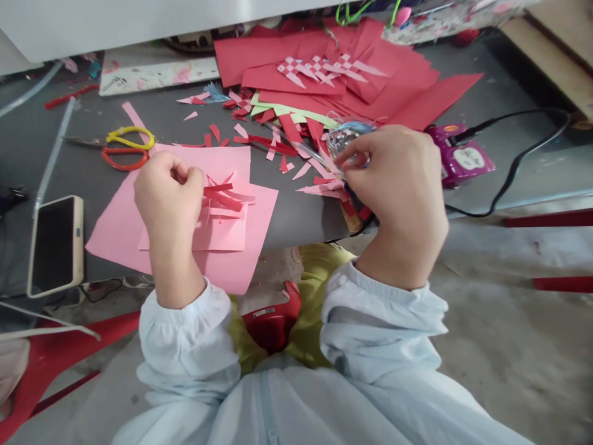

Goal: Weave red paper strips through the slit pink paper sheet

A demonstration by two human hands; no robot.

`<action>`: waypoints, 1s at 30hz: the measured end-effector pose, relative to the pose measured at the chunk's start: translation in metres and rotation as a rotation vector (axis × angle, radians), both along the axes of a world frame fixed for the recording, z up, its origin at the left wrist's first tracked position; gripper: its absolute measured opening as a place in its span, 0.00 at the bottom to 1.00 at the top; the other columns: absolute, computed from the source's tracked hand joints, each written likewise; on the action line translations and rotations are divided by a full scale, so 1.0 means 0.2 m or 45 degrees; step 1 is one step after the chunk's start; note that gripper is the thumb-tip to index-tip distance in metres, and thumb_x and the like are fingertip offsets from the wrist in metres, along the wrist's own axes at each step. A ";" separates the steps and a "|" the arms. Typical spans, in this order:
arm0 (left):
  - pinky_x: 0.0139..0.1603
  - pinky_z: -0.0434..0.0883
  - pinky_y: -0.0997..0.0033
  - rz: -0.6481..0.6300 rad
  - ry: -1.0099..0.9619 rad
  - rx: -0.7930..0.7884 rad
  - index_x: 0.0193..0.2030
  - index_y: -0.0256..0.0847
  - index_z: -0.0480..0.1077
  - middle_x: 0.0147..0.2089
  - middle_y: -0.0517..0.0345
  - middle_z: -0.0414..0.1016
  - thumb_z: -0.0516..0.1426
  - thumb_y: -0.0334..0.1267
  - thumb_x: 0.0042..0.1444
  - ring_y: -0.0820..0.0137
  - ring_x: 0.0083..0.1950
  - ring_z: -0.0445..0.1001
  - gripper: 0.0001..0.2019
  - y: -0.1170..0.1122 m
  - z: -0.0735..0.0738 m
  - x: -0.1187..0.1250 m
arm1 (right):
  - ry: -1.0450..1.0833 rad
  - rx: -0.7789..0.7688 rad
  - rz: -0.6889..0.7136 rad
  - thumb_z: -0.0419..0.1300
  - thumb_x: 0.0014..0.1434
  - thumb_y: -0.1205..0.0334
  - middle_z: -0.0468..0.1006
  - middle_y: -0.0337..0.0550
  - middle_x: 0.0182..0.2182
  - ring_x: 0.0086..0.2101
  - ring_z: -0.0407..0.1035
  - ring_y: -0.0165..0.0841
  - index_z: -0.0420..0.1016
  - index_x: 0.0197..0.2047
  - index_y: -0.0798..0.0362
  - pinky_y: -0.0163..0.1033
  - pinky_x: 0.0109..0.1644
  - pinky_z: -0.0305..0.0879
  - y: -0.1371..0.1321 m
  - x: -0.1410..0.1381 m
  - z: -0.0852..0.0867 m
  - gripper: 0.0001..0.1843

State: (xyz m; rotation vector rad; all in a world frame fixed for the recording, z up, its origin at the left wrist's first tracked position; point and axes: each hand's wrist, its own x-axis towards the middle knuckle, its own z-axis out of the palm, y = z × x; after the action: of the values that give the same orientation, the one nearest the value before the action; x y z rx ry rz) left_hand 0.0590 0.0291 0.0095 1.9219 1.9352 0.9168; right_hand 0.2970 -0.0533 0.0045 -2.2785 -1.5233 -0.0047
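My left hand (167, 194) is closed in a loose fist over sheets of pink paper (236, 266). If it holds anything, the curled fingers hide it. Right beside it, narrow red paper strips (222, 196) lie on the pink paper. My right hand (401, 179) is bent down at the wrist with thumb and forefinger drawn together; what is between them I cannot make out. Close to those fingertips sits a small clear bag (347, 137) of tiny items. Red and pink paper scraps (319, 170) are scattered between the hands.
Yellow-and-orange-handled scissors (130, 148) and a phone (56, 246) lie at the left. Woven paper fish (319, 69) rest on stacked red paper (412, 74) at the back. A purple device (463, 157) with a black cable (514, 167) stands right.
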 end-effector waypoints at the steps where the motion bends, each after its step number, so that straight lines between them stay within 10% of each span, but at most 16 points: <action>1: 0.33 0.60 0.65 0.001 0.003 0.002 0.21 0.43 0.57 0.22 0.65 0.60 0.57 0.27 0.45 0.70 0.26 0.61 0.12 0.00 0.00 0.00 | -0.021 -0.034 0.002 0.56 0.54 0.72 0.80 0.51 0.35 0.40 0.75 0.47 0.83 0.37 0.51 0.51 0.42 0.66 -0.01 0.01 0.00 0.15; 30: 0.34 0.60 0.66 -0.026 0.013 0.000 0.22 0.43 0.57 0.21 0.65 0.60 0.57 0.26 0.46 0.70 0.25 0.61 0.12 0.00 -0.02 0.01 | -0.048 0.114 0.301 0.52 0.57 0.74 0.76 0.58 0.37 0.50 0.69 0.54 0.76 0.34 0.58 0.63 0.51 0.67 0.28 -0.13 -0.31 0.11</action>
State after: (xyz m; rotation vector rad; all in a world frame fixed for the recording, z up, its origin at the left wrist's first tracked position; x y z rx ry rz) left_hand 0.0613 0.0287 0.0047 1.9465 1.9174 0.9037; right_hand 0.2719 0.0027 -0.0568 -2.0284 -1.7665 -0.0490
